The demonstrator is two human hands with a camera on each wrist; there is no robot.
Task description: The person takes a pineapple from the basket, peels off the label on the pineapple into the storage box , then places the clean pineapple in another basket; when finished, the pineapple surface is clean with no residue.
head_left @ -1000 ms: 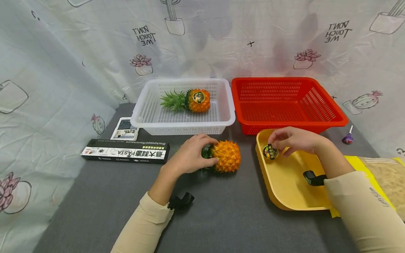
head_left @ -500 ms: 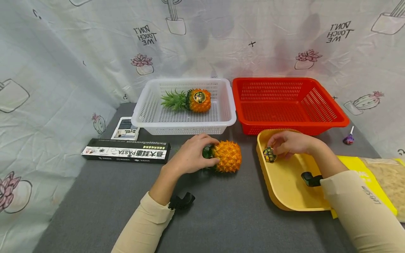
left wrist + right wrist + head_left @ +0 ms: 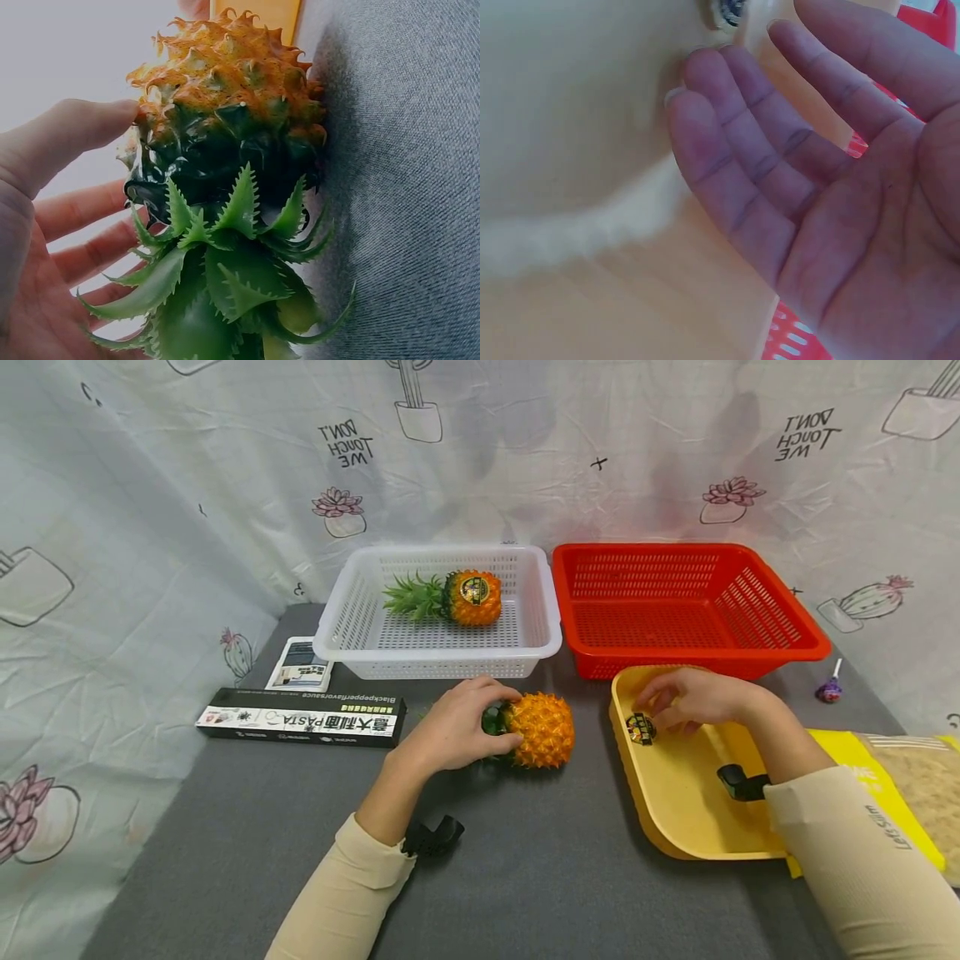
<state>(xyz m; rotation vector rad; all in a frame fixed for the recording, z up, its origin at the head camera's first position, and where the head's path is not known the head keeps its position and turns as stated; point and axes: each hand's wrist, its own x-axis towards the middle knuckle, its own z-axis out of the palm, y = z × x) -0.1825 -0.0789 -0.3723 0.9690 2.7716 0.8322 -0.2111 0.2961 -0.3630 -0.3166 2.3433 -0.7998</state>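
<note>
Left hand (image 3: 457,727) curls round the crown end of a toy pineapple (image 3: 542,730) lying on its side on the grey table cloth (image 3: 525,877). Wrist view: thumb on the orange body, fingers behind the green leaves (image 3: 217,285).

Right hand (image 3: 693,697) sits over the far corner of the yellow tray (image 3: 675,810), fingers loose and spread, gripping nothing (palm open in the wrist view). A small round sticker (image 3: 641,727) lies in the tray just at the fingertips (image 3: 651,704); cannot tell whether they touch it. Nothing else shows in the tray besides hand and forearm.

Beyond the left hand: white basket (image 3: 352,631), holding one second pineapple (image 3: 471,597) on its side, label up, leaves pointing left. Beside it, touching or nearly so, the red basket (image 3: 772,647), with nothing visible inside.

Left of the held pineapple: black pasta box (image 3: 300,718), a small card packet (image 3: 300,663) behind it. Right edge: lollipop (image 3: 829,688) on the cloth; a yellow bag (image 3: 900,768) partly under the tray. Printed curtain (image 3: 150,485) behind all.
</note>
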